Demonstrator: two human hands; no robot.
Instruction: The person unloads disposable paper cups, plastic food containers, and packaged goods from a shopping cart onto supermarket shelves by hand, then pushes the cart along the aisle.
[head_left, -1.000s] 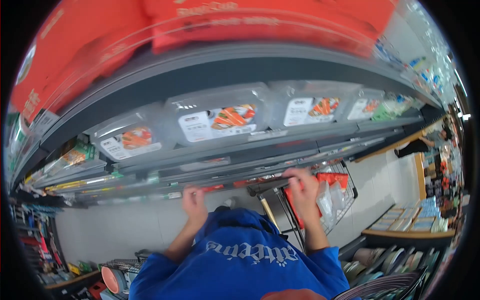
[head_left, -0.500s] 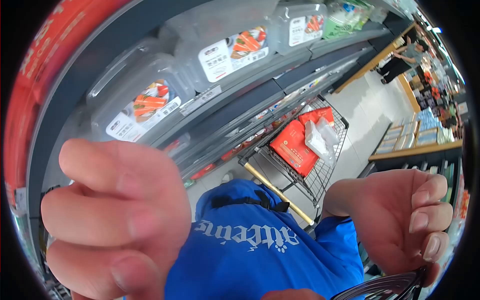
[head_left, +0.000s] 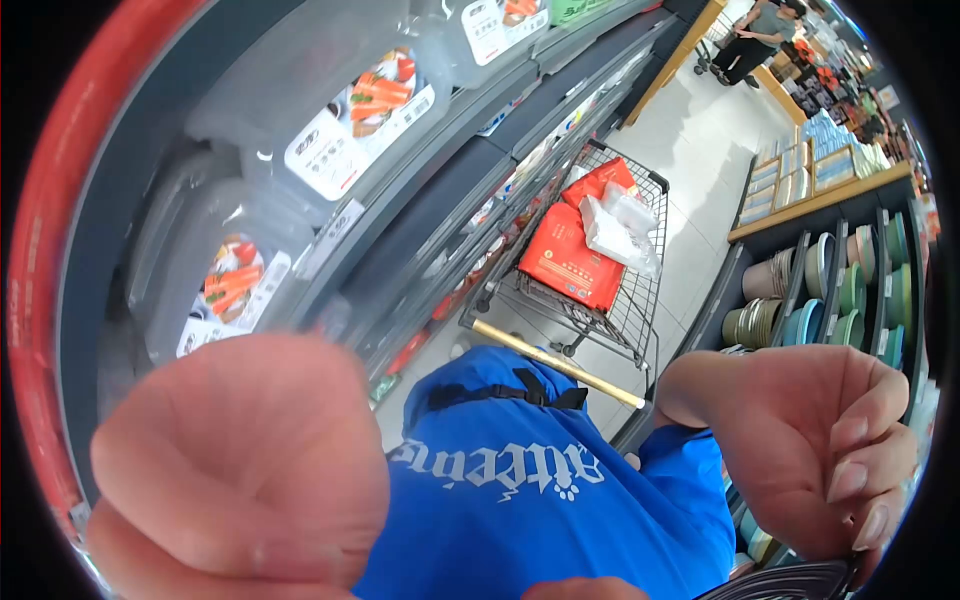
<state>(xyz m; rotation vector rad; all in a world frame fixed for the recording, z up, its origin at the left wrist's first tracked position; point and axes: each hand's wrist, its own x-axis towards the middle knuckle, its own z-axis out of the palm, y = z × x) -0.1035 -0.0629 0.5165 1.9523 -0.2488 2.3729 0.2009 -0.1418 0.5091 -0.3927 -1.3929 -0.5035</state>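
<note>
I'm getting a bright, fairly even picture, with a pale sheen and soft shadows on the far floor [head_left: 700, 130] and small glints on the clear containers [head_left: 270, 115] at left. The near left hand [head_left: 240, 460] is out of focus, the blue shirt [head_left: 500, 540] crisper. Fisheye distortion bows the left shelving [head_left: 92, 200], and black fills my corners.

A grey shelf [head_left: 395, 185] slants across the upper left, bearing a row of clear boxes [head_left: 362, 125] with picture labels. Mid-frame, a wire cart [head_left: 632, 338] stands on the pale tiled floor [head_left: 697, 200]; red packs [head_left: 568, 262] and a clear bag [head_left: 612, 235] lie in it. At right, a dark rack [head_left: 840, 222] holds bowls [head_left: 765, 322] between dividers. A person [head_left: 762, 42] stands on the floor, upper right.
</note>
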